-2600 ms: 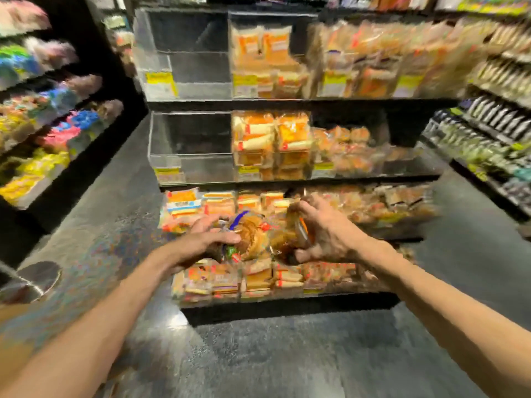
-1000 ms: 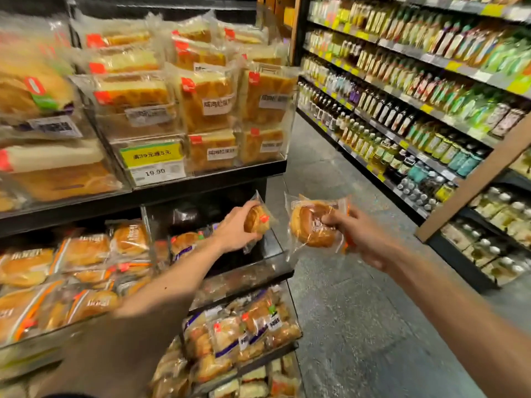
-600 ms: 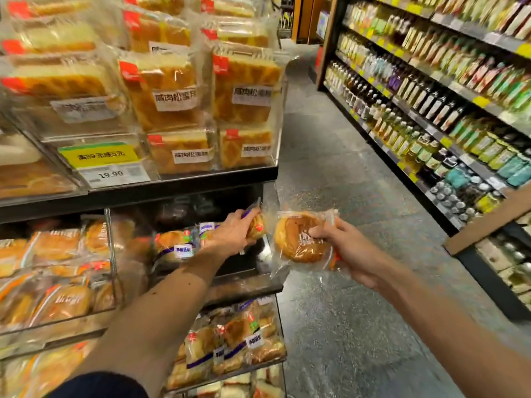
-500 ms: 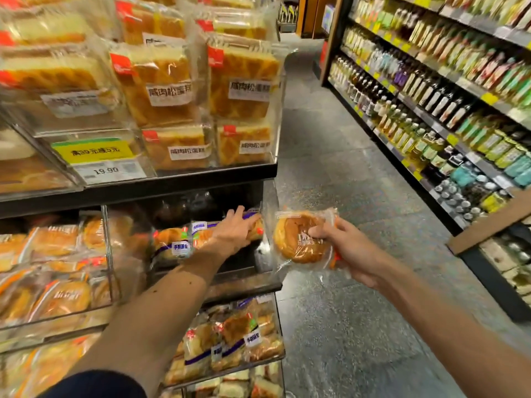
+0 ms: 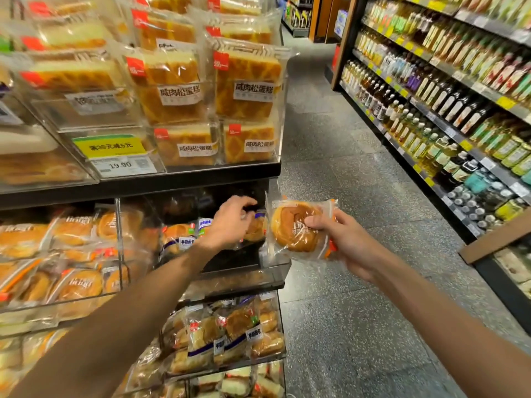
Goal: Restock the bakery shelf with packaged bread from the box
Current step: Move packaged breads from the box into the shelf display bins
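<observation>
Right hand (image 5: 347,248) pinches a round golden bun in clear plastic wrap (image 5: 293,234). Left hand (image 5: 230,222) arches its fingers (image 5: 244,201) over a wrapped bun (image 5: 256,228) on the black middle shelf (image 5: 230,261) (grasp unclear).

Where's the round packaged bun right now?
Head view, centre: the round packaged bun is pinched in the right hand, just right of the middle shelf's clear end bin, beside the left hand.

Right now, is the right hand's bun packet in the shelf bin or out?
Out. The right hand pinches the bun packet in air beside the shelf bin.
</observation>
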`<state>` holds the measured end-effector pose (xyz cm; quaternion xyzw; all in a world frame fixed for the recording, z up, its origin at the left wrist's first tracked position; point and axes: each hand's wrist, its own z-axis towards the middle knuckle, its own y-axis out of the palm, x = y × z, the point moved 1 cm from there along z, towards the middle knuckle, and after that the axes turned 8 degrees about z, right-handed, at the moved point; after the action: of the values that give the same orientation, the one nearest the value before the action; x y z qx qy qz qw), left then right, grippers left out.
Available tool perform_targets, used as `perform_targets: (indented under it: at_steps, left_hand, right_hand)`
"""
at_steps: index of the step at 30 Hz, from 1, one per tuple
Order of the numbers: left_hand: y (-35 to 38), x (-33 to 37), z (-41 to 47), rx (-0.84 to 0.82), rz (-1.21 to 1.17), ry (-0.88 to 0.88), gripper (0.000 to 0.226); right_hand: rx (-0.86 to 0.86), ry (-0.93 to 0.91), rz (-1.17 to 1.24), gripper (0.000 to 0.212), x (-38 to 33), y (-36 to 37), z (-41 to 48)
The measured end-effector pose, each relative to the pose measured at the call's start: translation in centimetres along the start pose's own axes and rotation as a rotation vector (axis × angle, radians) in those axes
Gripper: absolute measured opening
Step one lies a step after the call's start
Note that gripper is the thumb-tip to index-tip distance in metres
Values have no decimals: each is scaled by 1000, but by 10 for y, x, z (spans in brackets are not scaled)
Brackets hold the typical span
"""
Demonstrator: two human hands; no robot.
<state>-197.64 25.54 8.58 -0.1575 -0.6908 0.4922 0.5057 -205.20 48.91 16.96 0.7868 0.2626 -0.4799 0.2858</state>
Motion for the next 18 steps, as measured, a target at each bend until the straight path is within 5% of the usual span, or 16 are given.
perform_targets:
  at_steps: [2, 4, 6, 9, 13, 18]
  left_hand:
    - [-29, 14, -21, 53, -507, -157, 21]
    - [-60, 28, -47, -41, -827, -251, 40]
    - [-85, 35, -76, -169, -839, -220, 55]
    - [-112, 31, -116, -185, -707, -100, 49]
    - [-140, -5, -157, -119, -723, -233, 43]
    - [-162, -70, -209, -51, -848, -351, 43]
  right_hand:
    - [-21, -38, -18, 59, -6, 9, -2]
    - [-47, -79, -43, 58, -10, 25, -2]
    - [-75, -118, -80, 57, -11, 45, 1]
    - [-119, -155, -150, 65, -4, 81, 8]
    - [-260, 33, -42, 87, 11, 124, 22]
    - [-424, 108, 44, 38, 37, 184, 29]
